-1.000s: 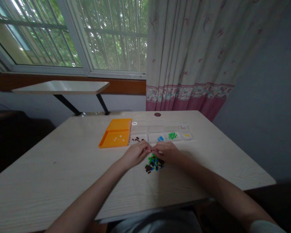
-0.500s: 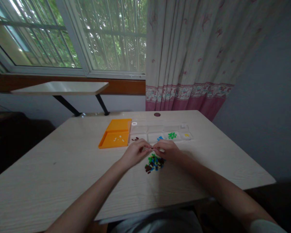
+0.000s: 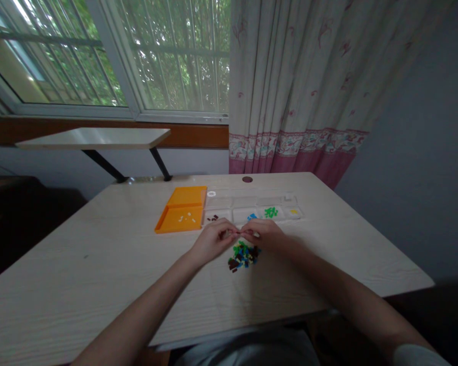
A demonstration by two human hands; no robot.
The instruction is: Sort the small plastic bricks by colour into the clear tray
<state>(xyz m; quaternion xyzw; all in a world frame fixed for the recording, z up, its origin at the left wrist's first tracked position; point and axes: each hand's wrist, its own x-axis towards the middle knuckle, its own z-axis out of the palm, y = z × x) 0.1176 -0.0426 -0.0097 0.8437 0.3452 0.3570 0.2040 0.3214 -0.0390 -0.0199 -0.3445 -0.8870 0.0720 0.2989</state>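
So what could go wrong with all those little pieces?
The mixed pile lies loose on the table, just on the near side of the left hand and right hand, so a brush could scatter it.

Blue pieces and green pieces sit in the clear tray just beyond; a bump might mix them.

Something tiny could slip from the fingers, though I can't tell what they hold.

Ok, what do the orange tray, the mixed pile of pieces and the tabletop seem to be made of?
Orange tray: probably opaque plastic, judging by its even colour and thin raised edges.
Pile of pieces: likely plastic too, given the solid greens, blues and browns; too small to judge finish.
Tabletop: pale wood-grain surface, perhaps laminate, though wood can't be ruled out.
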